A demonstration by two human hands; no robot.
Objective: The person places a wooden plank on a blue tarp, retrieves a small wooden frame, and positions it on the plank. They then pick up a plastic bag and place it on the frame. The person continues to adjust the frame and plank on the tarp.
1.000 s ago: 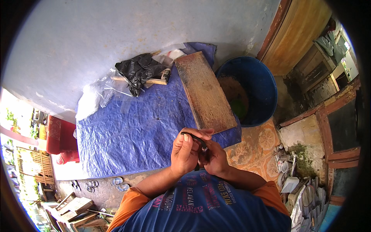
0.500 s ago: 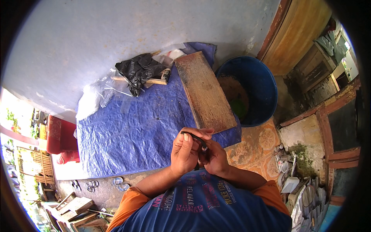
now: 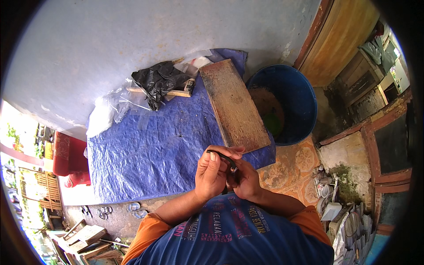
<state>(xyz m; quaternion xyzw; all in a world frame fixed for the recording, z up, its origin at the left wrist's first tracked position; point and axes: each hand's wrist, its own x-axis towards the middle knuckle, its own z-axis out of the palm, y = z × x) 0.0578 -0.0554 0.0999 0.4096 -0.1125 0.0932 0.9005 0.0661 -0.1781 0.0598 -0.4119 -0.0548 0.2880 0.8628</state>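
Observe hands (image 3: 210, 179) together below wooden board (image 3: 234, 106), clamped on black strip (image 3: 223, 156). Note, right of board, blue drum (image 3: 304, 104), green patch (image 3: 272, 124) inside.

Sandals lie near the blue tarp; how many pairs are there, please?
3 pairs, along the tarp's near edge: a dark pair leftmost, another dark pair beside it, a bluish pair rightmost; more may be hidden.

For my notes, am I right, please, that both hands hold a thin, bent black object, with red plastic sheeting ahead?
The head view shows blue plastic sheeting, not red; the left hand and right hand hold the thin, bent black object.
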